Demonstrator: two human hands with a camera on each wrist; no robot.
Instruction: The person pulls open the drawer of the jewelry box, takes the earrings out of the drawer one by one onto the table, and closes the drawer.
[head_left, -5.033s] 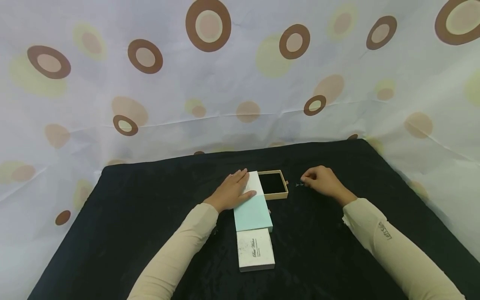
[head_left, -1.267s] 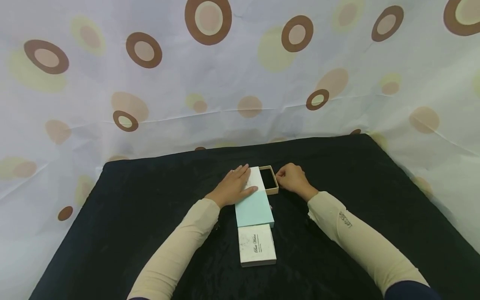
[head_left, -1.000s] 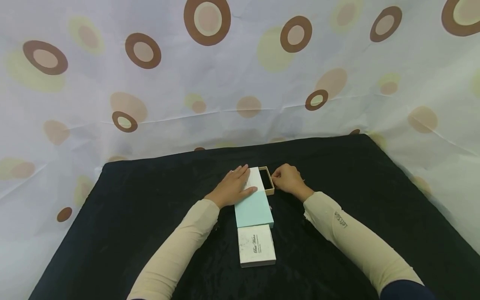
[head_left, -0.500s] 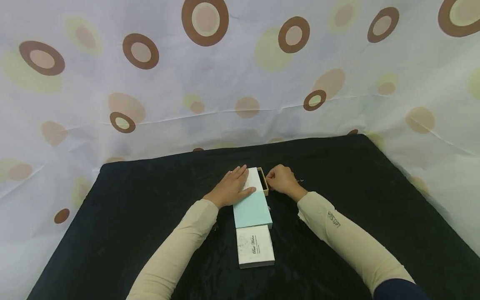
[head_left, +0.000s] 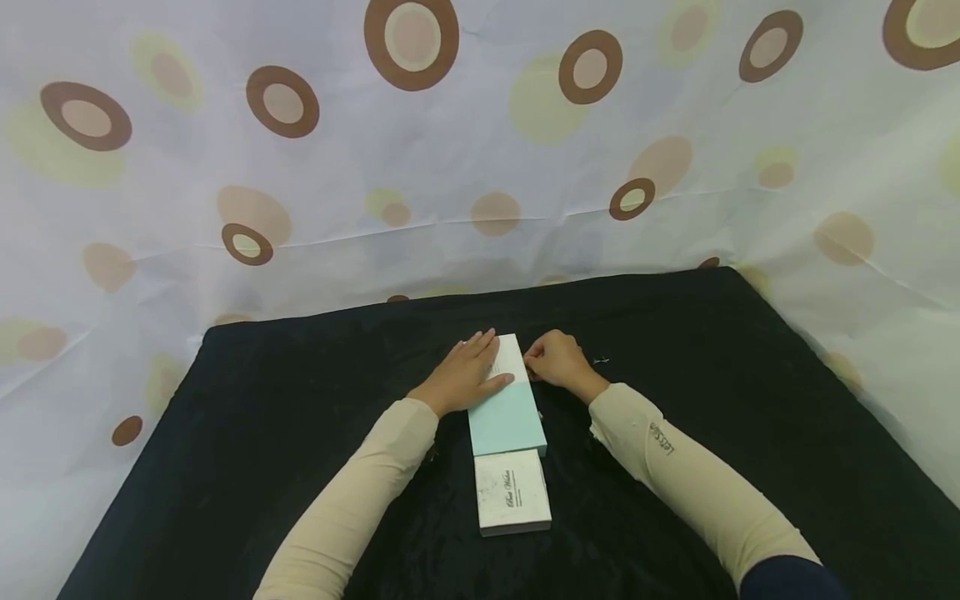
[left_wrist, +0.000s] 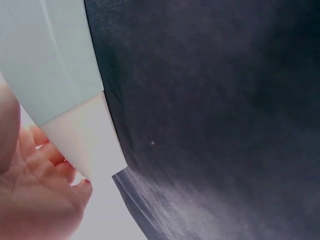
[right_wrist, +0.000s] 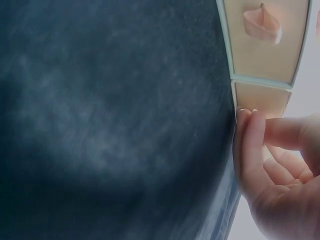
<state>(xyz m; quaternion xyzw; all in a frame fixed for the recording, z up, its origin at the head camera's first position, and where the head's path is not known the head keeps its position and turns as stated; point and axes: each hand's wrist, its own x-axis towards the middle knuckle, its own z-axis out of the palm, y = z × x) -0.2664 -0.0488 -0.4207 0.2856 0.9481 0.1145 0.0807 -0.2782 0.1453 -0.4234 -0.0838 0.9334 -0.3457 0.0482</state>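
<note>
Head view: a patterned backdrop [head_left: 337, 183] of brown rings and pale ovals rises behind a surface [head_left: 337, 392] draped in black cloth. Pale sleeves [head_left: 697, 458] reach in from both lower corners, the right one bearing dark lettering. Three boxes lie in a row between them: a near white box [head_left: 513, 493] printed with dark script, a mint box [head_left: 508, 419] at the middle, and a far white box [head_left: 509, 357] at the far end, touching the mint one. The left hand [head_left: 461, 377] rests on the far white box, fingers straight, thumb spread apart. The right hand [head_left: 558, 362] is at that box's right side; the right wrist view shows thumb and fingertips close together against its tan drawer front [right_wrist: 262, 96]; whether they pinch anything cannot be told. A pink loop tab [right_wrist: 262, 25] hangs on the mint box's drawer. Smallest, a silvery object [head_left: 601, 360] lies just beside the right hand.
</note>
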